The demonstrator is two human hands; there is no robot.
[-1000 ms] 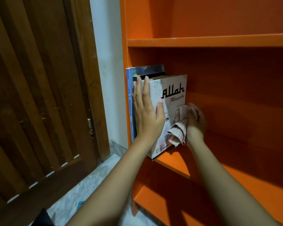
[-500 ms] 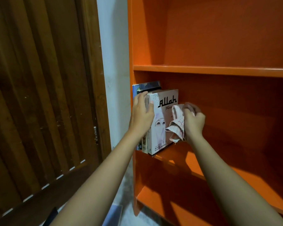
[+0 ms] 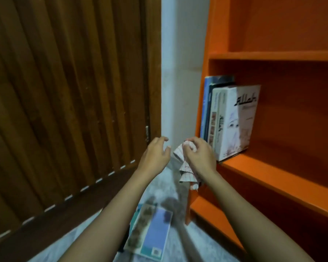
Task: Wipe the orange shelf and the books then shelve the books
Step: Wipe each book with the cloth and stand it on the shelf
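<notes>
Both hands have come away from the shelved books since the earlier frame, and the view has dropped toward the floor.

Hand state:
- The left hand hangs in the air near the wooden door. Its fingers are spread and loosely curled, and it holds nothing.
- The right hand grips a bunched cloth just beside the left upright of the orange shelf.

Task items: a white book stands upright at the left end of the middle board, beside a blue book against the side panel. Another book lies flat on the floor, near and below the hands; it is blurred.

Probable faults:
- The white book has no support on its right side. A knock from the next insertion could tip it rightward.
- Its near bottom corner sits at the board's front edge. A brush from an arm could pull it off.
- The cloth occupies the right hand, so a one-handed lift of the floor book risks a slip.
- Shelving that book unwiped would leave a step undone.
</notes>
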